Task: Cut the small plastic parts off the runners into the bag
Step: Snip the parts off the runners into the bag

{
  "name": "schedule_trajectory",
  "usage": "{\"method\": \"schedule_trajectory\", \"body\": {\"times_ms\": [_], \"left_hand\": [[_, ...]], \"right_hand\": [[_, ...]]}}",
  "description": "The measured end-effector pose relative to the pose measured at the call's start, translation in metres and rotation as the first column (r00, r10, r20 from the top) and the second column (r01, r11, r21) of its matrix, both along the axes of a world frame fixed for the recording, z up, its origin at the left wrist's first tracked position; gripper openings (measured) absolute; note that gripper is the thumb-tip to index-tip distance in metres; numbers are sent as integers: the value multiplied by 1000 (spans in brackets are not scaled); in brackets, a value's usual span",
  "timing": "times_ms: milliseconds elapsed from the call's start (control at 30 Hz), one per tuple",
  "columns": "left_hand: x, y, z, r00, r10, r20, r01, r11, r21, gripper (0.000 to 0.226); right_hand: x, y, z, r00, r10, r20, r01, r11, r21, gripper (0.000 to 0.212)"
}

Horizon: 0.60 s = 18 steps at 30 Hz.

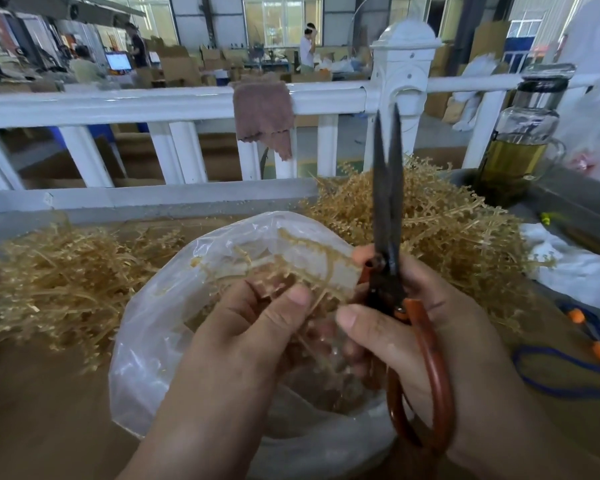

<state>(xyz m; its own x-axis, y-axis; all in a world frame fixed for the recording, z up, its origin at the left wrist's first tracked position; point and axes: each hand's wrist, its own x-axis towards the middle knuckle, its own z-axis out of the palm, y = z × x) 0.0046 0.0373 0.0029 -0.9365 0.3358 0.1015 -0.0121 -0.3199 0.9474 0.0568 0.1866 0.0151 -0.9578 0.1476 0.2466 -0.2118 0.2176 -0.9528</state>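
Observation:
My left hand (243, 327) pinches a tan plastic runner (284, 268) lined with small parts and holds it over the mouth of a clear plastic bag (146, 341). My right hand (430, 327) grips black scissors with orange-red handles (388, 216). Their blades point upward, slightly apart, just right of the runner. My right thumb reaches toward the runner's near end. Cut bits lie inside the bag, partly hidden by my hands.
A heap of tan runners (440, 220) rises behind the scissors, and another heap (59, 275) lies at the left. A glass bottle of yellow liquid (520, 143) stands at the right. A white railing (153, 102) with a brown cloth (264, 112) runs behind. A blue cord (568, 368) lies at the right.

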Motion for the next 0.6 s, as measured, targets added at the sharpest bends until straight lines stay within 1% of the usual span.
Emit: {"method": "schedule_trajectory", "body": {"times_ms": [33,67,100,133,167,233,300,367,400,433,467,500,600], "left_hand": [[-2,-2,2,996,-87,35,87,996,0,43],[-3,-5,3,986,-156,51,157,987,-18,41],[-4,-6,4,978,-201,59,204,978,-41,37],[-5,-6,5,972,-228,60,231,971,-56,31],[-5,-7,6,967,-246,63,249,966,-63,25],[-4,-6,9,965,-252,66,256,964,-65,18],[-5,-6,10,973,-215,78,218,976,-24,17],[-8,-8,13,987,-133,92,131,991,26,11],[-10,-9,13,993,-84,87,81,996,39,16],[-12,-10,14,995,-39,89,34,998,56,15],[-14,-11,14,995,3,95,-11,996,87,7],[-15,-12,16,994,33,102,-44,993,112,4],[-19,-17,17,993,78,91,-91,983,159,14]], "right_hand": [[3,9,-2,997,51,-55,-58,989,-136,49],[4,14,0,995,17,-97,-31,989,-147,50],[2,21,2,995,-40,-95,29,993,-111,50],[-1,24,-1,993,-62,-99,53,994,-91,50],[-3,23,-4,994,-41,-99,30,993,-115,49],[-5,22,-4,995,-48,-89,33,987,-157,46],[-4,25,3,995,-62,-84,50,988,-143,42],[-3,25,9,997,-56,-57,52,996,-78,39],[-2,25,12,998,-49,-28,48,998,-33,41],[-3,27,14,1000,-25,-6,25,1000,3,44],[-2,28,16,1000,-5,16,3,998,70,44],[-2,29,15,999,18,27,-22,990,139,43],[0,32,16,998,50,49,-63,946,318,46]]}}
